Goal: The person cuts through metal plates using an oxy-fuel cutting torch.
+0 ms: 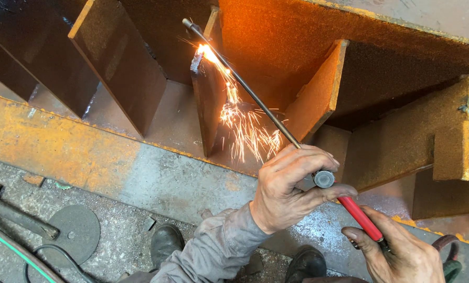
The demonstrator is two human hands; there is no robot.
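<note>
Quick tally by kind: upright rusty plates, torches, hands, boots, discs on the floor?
Upright rusty steel plates: 5
Long cutting torch with red handle: 1
Bare hands, left hand and right hand: 2
Dark work boots: 2
Grey round metal disc: 1
Total: 11

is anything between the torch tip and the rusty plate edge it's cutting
Nothing visible does. The long cutting torch, held by the left hand and right hand, has its tip right at the top edge of the upright rusty steel plate, where sparks fall.

No packages, labels, signs or screens are in view.
</note>
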